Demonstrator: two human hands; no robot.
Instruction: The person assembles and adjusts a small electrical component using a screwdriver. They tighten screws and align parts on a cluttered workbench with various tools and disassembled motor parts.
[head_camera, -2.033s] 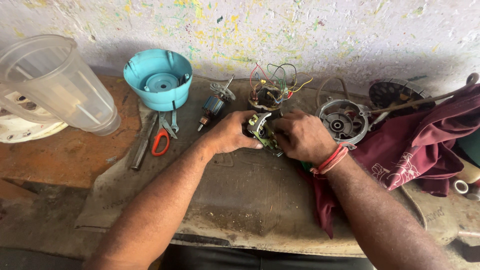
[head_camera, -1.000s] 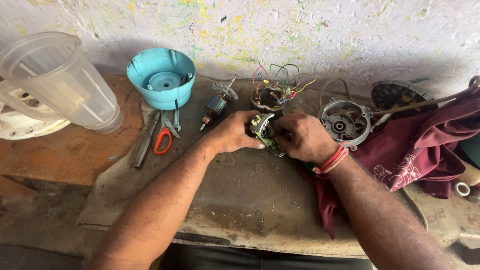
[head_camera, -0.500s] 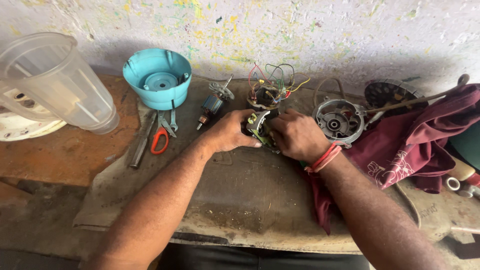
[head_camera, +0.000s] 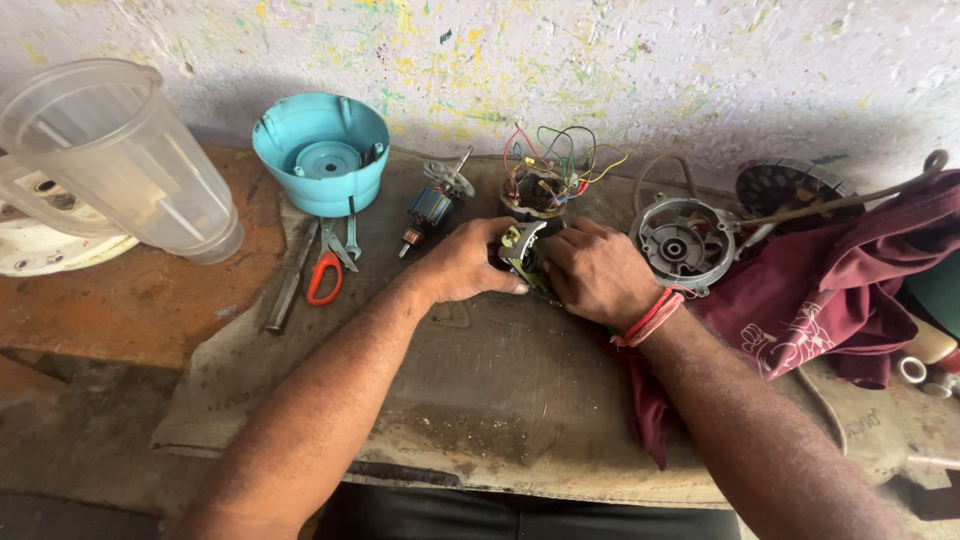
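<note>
Both hands meet at mid-bench over one small part: left hand (head_camera: 462, 262) curled around the near-left side of a motor part (head_camera: 522, 250), thumb laid flat along its lower edge; right hand (head_camera: 598, 272) closed over its right side, fingers bent inward, red thread bands (head_camera: 650, 318) at the wrist. Motor part: dark metal core with pale green insulation and some wiring, held low on the worn grey-brown cloth mat (head_camera: 470, 390), most of it hidden between the fingers. Right of the forearm, touching the mat: crumpled maroon cloth (head_camera: 830, 290). Left of the hands, on the mat's edge: orange-handled pliers (head_camera: 325, 270), a small spanner (head_camera: 352, 235) and a long dark metal bar (head_camera: 290, 285), lying side by side. Beyond the hands, just behind the held part: round coil unit (head_camera: 540, 185) with red, green, yellow and black wires standing up from it. To its left: armature (head_camera: 432, 208) with copper winding and a shaft, lying tilted. To the right: grey round metal housing (head_camera: 683, 243) with a central hub, and behind it a dark perforated disc (head_camera: 785, 185). Far left: turquoise plastic base (head_camera: 320, 152), open side up; clear plastic jug (head_camera: 115, 160) tipped on its side against a white round base (head_camera: 45, 245) on the rust-coloured benchtop (head_camera: 120, 310). Rearmost: paint-flecked white wall (head_camera: 600, 60).
</note>
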